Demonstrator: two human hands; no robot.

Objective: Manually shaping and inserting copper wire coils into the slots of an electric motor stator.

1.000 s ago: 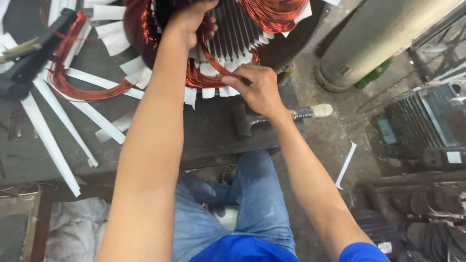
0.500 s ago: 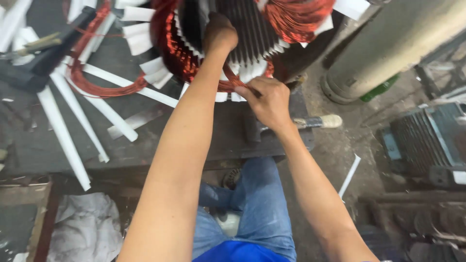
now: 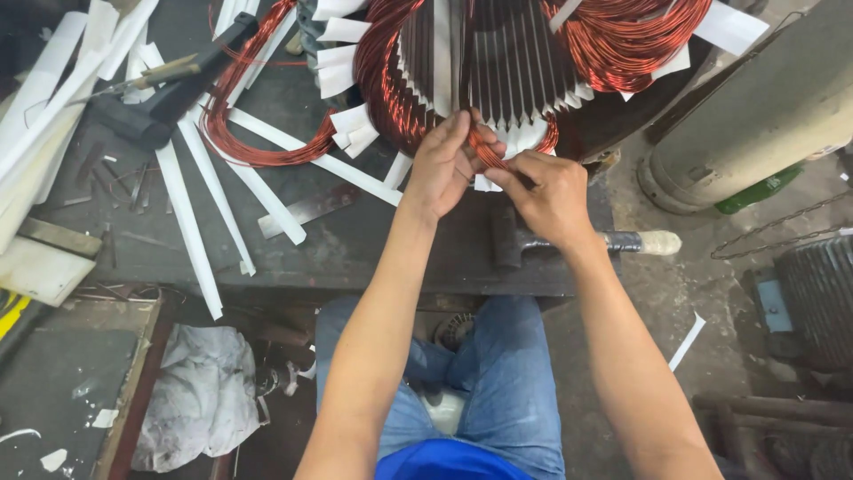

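A large motor stator (image 3: 498, 62) with dark slotted laminations lies on the dark workbench (image 3: 373, 240), wound with copper wire coils (image 3: 622, 36) and white paper insulation strips. My left hand (image 3: 444, 164) and my right hand (image 3: 546, 191) meet at the stator's near edge. Both pinch the same bundle of copper wire (image 3: 487, 153) that runs across the slots. A loose loop of copper wire (image 3: 258, 147) trails off to the left on the bench.
Long white paper strips (image 3: 191, 209) lie scattered over the bench's left side, beside a black mallet (image 3: 169, 98) and a metal tool. A hammer (image 3: 577, 242) lies under my right wrist. A grey cylinder (image 3: 755, 116) stands at right. A crumpled cloth (image 3: 204, 391) lies on the floor.
My left hand has drawn back from inside the stator bore to its near edge and joined my right hand on the wire bundle. The view has shifted slightly lower.
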